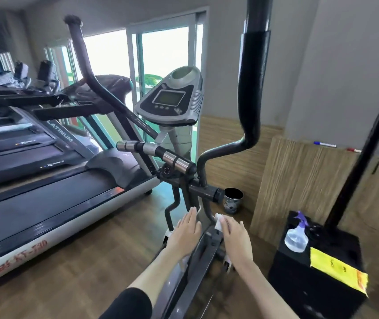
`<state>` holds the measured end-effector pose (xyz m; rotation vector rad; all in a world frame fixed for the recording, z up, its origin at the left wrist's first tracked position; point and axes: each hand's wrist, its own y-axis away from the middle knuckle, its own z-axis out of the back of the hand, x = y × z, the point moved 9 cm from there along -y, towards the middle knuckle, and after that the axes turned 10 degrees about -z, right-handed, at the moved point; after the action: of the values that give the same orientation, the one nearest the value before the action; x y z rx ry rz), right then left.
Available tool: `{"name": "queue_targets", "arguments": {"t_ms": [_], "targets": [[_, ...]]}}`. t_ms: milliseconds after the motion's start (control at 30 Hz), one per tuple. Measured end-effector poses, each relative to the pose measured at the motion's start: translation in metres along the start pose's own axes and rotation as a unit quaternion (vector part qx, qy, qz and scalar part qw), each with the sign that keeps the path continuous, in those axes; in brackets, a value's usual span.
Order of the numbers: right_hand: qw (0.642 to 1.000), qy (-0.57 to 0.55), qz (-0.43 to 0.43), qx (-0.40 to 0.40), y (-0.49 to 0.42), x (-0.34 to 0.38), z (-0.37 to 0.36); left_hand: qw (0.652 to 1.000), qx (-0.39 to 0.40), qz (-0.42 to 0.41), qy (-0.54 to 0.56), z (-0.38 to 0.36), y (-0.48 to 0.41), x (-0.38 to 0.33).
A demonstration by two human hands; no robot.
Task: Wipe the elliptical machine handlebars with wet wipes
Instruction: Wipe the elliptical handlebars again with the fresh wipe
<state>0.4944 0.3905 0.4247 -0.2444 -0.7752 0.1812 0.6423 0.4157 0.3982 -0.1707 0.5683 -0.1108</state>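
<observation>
Two hands work low on the elliptical machine (197, 191), set apart. The left hand (187, 229) lies flat with straight fingers. The right hand (234, 233) presses a white wet wipe (218, 221) onto the tube below the right handlebar (251, 88). Pinned only by flat fingers, the wipe could slide off. A hard push might swing the pivoting bar. The left handlebar (87, 63) stands well out of reach.
</observation>
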Motion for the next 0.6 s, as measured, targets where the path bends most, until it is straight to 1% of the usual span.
{"name": "queue_targets", "arguments": {"t_ms": [67,167,233,367,467,600], "targets": [[0.999,-0.017,0.006,-0.033,-0.003,0.013,0.029,0.998,-0.031,-0.024,0.046,0.017,-0.006,-0.019],[0.992,-0.087,0.0,-0.092,-0.005,0.031,0.08,0.993,-0.069,-0.084,0.051,0.042,-0.016,-0.051],[0.983,-0.135,0.006,-0.125,-0.006,0.045,0.112,0.987,-0.092,-0.113,0.073,0.061,-0.021,-0.072],[0.953,-0.229,0.041,-0.194,-0.009,0.079,0.176,0.973,-0.135,-0.161,0.092,0.107,-0.035,-0.114],[0.927,-0.286,0.081,-0.23,-0.011,0.108,0.219,0.961,-0.17,-0.185,0.114,0.143,-0.046,-0.139],[0.894,-0.312,0.149,-0.284,-0.012,0.147,0.269,0.934,-0.224,-0.234,0.148,0.19,-0.055,-0.175]]}}
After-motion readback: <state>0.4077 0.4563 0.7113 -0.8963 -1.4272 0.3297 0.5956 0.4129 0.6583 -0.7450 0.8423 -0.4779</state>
